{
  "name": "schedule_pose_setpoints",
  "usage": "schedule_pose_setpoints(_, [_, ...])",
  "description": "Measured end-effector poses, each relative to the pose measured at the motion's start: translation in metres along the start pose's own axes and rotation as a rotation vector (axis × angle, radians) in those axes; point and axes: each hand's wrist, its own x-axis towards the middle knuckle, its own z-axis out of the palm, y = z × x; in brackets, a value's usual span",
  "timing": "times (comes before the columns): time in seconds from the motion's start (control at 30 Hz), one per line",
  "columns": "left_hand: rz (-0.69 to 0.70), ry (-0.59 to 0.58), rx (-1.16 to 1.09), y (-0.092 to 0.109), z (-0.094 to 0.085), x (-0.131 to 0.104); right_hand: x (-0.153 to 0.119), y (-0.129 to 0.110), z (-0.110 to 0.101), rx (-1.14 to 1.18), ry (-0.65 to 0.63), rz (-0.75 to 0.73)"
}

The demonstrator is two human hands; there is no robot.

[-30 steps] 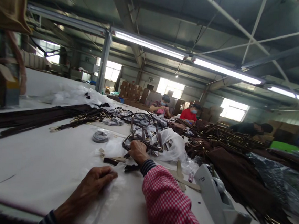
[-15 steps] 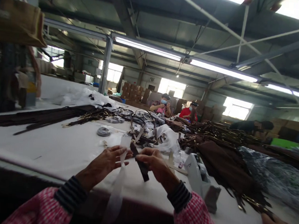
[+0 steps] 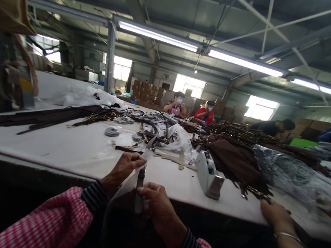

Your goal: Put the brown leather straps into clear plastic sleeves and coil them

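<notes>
My left hand (image 3: 123, 170) pinches a translucent white strip (image 3: 120, 191), which hangs down past the table edge. Between my hands a dark strap (image 3: 140, 179) stands nearly upright, its top by my left fingertips. My right hand (image 3: 159, 205) is closed on the lower part of this strap, thumb on top. Just beyond my hands, beige strips (image 3: 170, 159) and another dark strap (image 3: 126, 149) lie on the white table (image 3: 74, 151).
A grey tape dispenser (image 3: 208, 177) stands right of my hands. Brown fabric pieces (image 3: 234, 160) and clear plastic (image 3: 284, 171) lie farther right, with another person's hand (image 3: 278, 217) at the edge. Coiled grey cord (image 3: 111, 131) lies left. People sit across the table.
The dark strap has turned more upright and come nearer the table edge. My right hand has moved down and left. The neighbour's hand shows more, and a second one appears at the right.
</notes>
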Motion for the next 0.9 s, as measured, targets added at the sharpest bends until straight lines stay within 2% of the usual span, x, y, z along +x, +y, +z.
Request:
schedule_pose_setpoints(0.13, [-0.026, 0.010, 0.012, 0.002, -0.035, -0.030, 0.001, -0.010, -0.004, -0.075, -0.031, -0.089])
schedule_pose_setpoints(0.23, [-0.111, -0.007, 0.012, -0.002, -0.057, -0.063, 0.005, -0.038, 0.001, -0.047, -0.097, -0.198])
schedule_pose_setpoints(0.3, [-0.151, -0.017, -0.008, -0.009, -0.066, -0.083, 0.009, -0.060, 0.010, -0.019, -0.143, -0.284])
schedule_pose_setpoints(0.4, [-0.131, 0.036, 0.028, -0.024, -0.071, -0.100, 0.016, -0.087, 0.030, -0.003, -0.168, -0.358])
schedule_pose_setpoints(0.57, [-0.045, 0.067, 0.102, -0.050, -0.074, -0.105, 0.024, -0.113, 0.059, 0.015, -0.156, -0.433])
schedule_pose_setpoints(0.73, [-0.052, 0.082, 0.106, -0.069, -0.074, -0.109, 0.027, -0.124, 0.070, 0.014, -0.130, -0.505])
schedule_pose_setpoints(0.9, [-0.077, 0.027, 0.144, -0.078, -0.074, -0.115, 0.027, -0.124, 0.080, 0.006, -0.144, -0.510])
